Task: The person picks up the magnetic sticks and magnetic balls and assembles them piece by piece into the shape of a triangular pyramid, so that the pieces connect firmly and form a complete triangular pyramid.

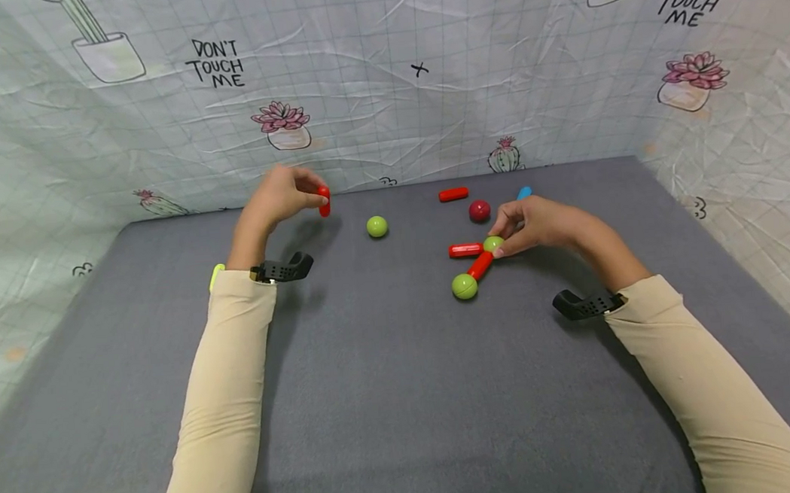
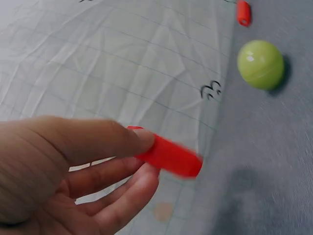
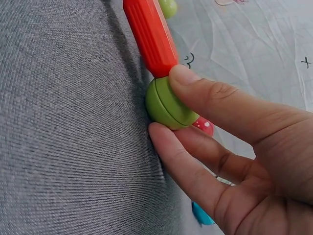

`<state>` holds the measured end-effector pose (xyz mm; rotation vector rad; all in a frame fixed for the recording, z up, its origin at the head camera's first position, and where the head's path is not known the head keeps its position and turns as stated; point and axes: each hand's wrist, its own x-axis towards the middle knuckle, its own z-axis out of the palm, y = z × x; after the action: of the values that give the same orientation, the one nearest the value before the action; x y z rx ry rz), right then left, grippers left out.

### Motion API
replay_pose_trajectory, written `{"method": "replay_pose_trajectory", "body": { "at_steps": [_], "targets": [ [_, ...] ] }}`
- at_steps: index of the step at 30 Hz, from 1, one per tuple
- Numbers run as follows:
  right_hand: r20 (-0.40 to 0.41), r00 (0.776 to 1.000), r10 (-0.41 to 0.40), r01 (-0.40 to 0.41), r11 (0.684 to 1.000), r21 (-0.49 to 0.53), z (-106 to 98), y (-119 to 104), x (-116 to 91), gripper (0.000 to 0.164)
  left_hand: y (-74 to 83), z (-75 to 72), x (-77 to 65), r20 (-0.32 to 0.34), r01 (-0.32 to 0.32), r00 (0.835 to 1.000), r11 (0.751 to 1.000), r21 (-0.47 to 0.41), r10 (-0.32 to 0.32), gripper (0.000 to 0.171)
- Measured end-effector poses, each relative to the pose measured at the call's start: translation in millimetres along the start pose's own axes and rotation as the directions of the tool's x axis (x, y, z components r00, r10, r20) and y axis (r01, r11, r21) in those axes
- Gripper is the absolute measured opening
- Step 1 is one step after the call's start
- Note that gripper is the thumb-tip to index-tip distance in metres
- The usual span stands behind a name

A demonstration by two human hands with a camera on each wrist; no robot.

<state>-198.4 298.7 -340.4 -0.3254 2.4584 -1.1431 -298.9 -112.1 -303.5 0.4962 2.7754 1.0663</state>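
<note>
My left hand (image 1: 283, 195) pinches a red rod (image 1: 324, 202) upright between thumb and fingertips, near the table's back edge. In the left wrist view this rod (image 2: 171, 155) is slightly blurred. With thumb and fingers, my right hand (image 1: 541, 222) grips a green ball (image 1: 493, 245) low over the table. One red rod (image 1: 481, 265) runs from that ball to a second green ball (image 1: 464, 286). Another red rod (image 1: 466, 250) points left from the gripped ball. The right wrist view shows a red rod (image 3: 152, 39) meeting the gripped ball (image 3: 168, 105).
A loose green ball (image 1: 376, 226) lies between the hands. Behind the joined pieces are a red rod (image 1: 454, 195) and a red ball (image 1: 480, 211). A blue piece (image 1: 524, 192) is partly hidden behind the right hand. A printed cloth (image 1: 372, 89) rises along the grey table's (image 1: 377, 398) back edge.
</note>
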Motion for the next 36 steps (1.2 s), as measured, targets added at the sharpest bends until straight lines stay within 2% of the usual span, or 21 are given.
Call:
{"method": "replay_pose_trajectory", "body": {
  "at_steps": [3, 6, 8, 12, 16, 20, 24, 32, 36],
  "targets": [
    [0.002, 1.0, 0.005, -0.005, 1.0, 0.004, -0.1, -0.2, 0.3, 0.026, 1.6, -0.3, -1.8, -0.003, 0.007, 1.0, 0.985, -0.17, -0.007, 0.025],
    [0.004, 1.0, 0.007, -0.007, 1.0, 0.009, -0.3, -0.2, 0.7, 0.026, 2.5, -0.8, -1.8, 0.034, 0.024, 0.999, 0.937, -0.348, -0.013, 0.029],
    [0.005, 1.0, 0.007, -0.007, 1.0, 0.009, -0.4, -0.1, 0.7, 0.026, 2.8, -0.9, -1.3, 0.062, 0.042, 0.998, 0.902, -0.43, -0.017, 0.03],
    [0.008, 1.0, 0.014, -0.014, 1.0, 0.01, -0.7, -0.3, 0.6, 0.025, 3.8, 1.3, 1.2, 0.132, 0.08, 0.991, 0.847, -0.525, -0.012, 0.028],
    [0.005, 1.0, 0.02, -0.02, 1.0, 0.011, -0.6, 0.1, 0.8, 0.025, 4.6, 6.9, 6.0, 0.207, 0.107, 0.978, 0.821, -0.561, 0.014, 0.023],
    [0.005, 1.0, 0.011, -0.011, 1.0, 0.011, -0.3, -0.1, 1.0, 0.025, 3.1, 13.5, 12.0, 0.25, 0.12, 0.968, 0.819, -0.561, 0.03, 0.02],
    [0.005, 1.0, -0.002, 0.002, 1.0, 0.016, -0.3, -0.3, 1.3, 0.024, 2.3, 21.4, 16.6, 0.289, 0.104, 0.955, 0.835, -0.541, 0.068, 0.021],
    [0.001, 1.0, -0.006, 0.006, 1.0, 0.013, -0.1, 0.5, 2.1, 0.024, 12.2, 40.0, 21.1, 0.379, 0.069, 0.917, 0.884, -0.463, 0.127, 0.022],
    [-0.001, 1.0, 0.007, -0.007, 1.0, 0.012, 0.2, -0.3, 2.0, 0.024, 23.0, 51.5, 24.3, 0.426, 0.03, 0.892, 0.921, -0.387, 0.15, 0.022]
  ]
}}
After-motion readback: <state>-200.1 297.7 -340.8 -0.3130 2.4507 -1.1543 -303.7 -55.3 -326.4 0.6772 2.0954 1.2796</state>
